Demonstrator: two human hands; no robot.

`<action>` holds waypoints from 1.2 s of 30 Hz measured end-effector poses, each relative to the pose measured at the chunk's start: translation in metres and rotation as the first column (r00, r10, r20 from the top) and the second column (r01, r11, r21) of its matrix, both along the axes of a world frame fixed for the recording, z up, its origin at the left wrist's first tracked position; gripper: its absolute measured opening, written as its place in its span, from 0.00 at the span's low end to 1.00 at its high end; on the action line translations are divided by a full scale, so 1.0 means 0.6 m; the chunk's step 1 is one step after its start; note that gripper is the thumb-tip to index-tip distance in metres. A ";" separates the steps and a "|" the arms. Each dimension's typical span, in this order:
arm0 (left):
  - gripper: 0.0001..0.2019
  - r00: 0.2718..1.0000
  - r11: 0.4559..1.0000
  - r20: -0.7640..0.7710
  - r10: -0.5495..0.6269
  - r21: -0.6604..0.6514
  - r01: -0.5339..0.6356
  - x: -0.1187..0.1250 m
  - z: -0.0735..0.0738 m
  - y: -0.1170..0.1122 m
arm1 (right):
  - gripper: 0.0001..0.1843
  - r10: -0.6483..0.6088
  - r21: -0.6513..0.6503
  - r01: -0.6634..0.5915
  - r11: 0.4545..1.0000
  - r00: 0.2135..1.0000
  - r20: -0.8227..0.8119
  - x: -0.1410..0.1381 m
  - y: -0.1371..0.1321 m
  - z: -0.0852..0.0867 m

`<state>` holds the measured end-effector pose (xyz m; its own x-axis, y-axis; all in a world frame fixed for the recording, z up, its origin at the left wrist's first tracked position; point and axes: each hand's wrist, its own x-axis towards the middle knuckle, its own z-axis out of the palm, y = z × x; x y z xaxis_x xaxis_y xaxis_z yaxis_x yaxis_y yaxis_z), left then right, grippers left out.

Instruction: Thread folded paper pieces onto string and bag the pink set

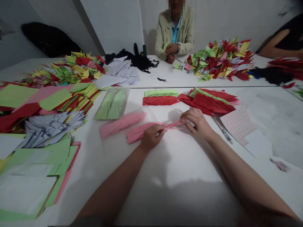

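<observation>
Both my hands meet over the middle of the white table [180, 176]. My left hand [152, 136] is closed, pinching one end of a narrow folded pink paper strip [174, 125]. My right hand [197, 121] is closed on the strip's other end. Under my left hand lies a pink folded paper piece [136, 133]. Another pink folded piece [120, 124] lies just to its left. Red folded papers [207, 102] and green folded papers [161, 93] lie just beyond my hands.
A sticker sheet [238, 123] and a pen [222, 130] lie to the right. Flat coloured sheets [35, 157] and folded piles [71, 67] fill the left side. A large folded pile [220, 58] sits far right. A person in a beige jacket [175, 31] sits opposite; another person's arm [276, 45] shows at right.
</observation>
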<state>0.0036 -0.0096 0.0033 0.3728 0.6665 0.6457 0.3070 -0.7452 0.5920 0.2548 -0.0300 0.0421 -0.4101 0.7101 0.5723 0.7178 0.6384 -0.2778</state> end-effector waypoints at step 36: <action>0.19 0.980 0.833 -0.042 -0.194 -0.534 0.142 0.001 0.010 0.021 | 0.17 -0.353 -0.598 -0.441 0.669 0.519 -0.778 -0.109 -0.021 -0.061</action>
